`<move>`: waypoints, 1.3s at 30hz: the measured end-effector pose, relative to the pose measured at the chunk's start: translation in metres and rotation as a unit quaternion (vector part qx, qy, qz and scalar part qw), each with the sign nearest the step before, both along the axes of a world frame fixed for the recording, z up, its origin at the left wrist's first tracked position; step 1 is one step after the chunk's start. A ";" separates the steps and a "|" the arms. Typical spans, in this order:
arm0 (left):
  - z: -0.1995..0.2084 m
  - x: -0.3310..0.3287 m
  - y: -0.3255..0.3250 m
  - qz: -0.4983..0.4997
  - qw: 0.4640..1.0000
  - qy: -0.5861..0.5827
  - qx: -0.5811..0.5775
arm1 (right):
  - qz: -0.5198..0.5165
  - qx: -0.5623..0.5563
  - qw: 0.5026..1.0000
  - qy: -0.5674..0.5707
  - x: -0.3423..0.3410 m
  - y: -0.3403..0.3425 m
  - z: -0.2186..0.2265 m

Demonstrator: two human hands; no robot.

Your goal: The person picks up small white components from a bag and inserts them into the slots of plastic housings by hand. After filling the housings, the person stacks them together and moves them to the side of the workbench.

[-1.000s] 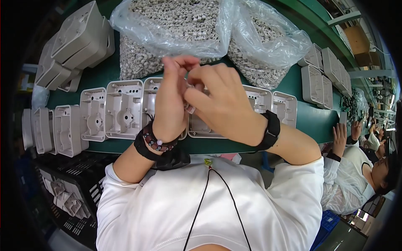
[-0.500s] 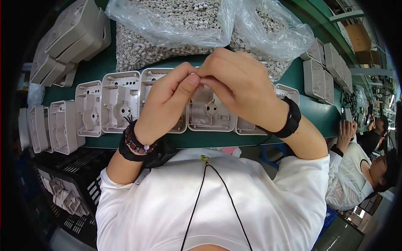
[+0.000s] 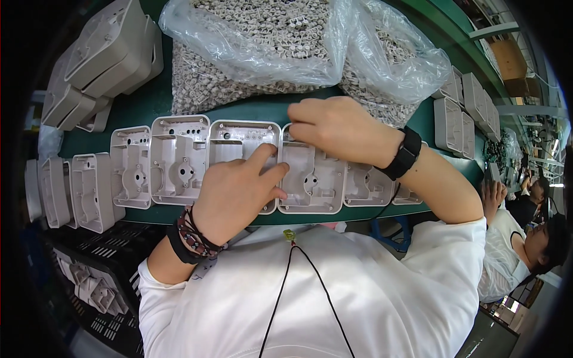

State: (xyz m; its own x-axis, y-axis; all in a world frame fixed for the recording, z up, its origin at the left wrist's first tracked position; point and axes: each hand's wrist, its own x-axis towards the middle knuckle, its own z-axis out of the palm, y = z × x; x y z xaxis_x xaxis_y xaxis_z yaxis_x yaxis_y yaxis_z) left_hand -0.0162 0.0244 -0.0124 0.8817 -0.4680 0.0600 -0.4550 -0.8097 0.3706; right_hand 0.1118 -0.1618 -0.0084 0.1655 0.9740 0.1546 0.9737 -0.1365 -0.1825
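Observation:
A row of light grey plastic housings (image 3: 310,200) lies open side up along the near side of the green table. My left hand (image 3: 236,191) rests over a middle housing (image 3: 245,132), fingers spread across the wall it shares with its right neighbour. That hand is open and seems to hold nothing. Over the far edge of the right neighbour hovers my right hand (image 3: 343,128), its fingers closed in a pinch. Whatever may be between those fingertips is too small or hidden. Behind the row, two clear plastic bags (image 3: 250,71) hold a heap of small grey plastic parts (image 3: 262,30).
Stacked housings (image 3: 107,53) stand at the far left, and more (image 3: 453,122) at the right. A black crate (image 3: 119,256) with grey parts sits below the table's left edge. A person (image 3: 507,256) sits to the right, near a blue stool (image 3: 391,232).
My hands, pinched together above the row before, have come apart. The left has dropped onto the housings with its fingers spread; the right has moved right and lower, still pinching.

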 end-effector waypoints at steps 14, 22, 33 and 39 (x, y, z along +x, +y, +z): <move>-0.003 -0.008 0.003 -0.008 0.999 0.019 -0.049 | 0.022 -0.069 0.997 -0.005 -0.007 -0.004 0.001; 0.009 -0.003 0.020 0.045 0.952 0.112 -0.283 | -0.058 -0.009 0.986 0.158 -0.018 -0.003 0.041; 0.001 0.006 0.023 0.117 0.704 0.282 -0.642 | -0.157 0.159 0.971 0.087 -0.066 0.056 0.029; 0.004 -0.002 0.029 0.144 0.704 0.248 -0.650 | -0.152 0.157 0.971 0.099 -0.066 0.069 0.023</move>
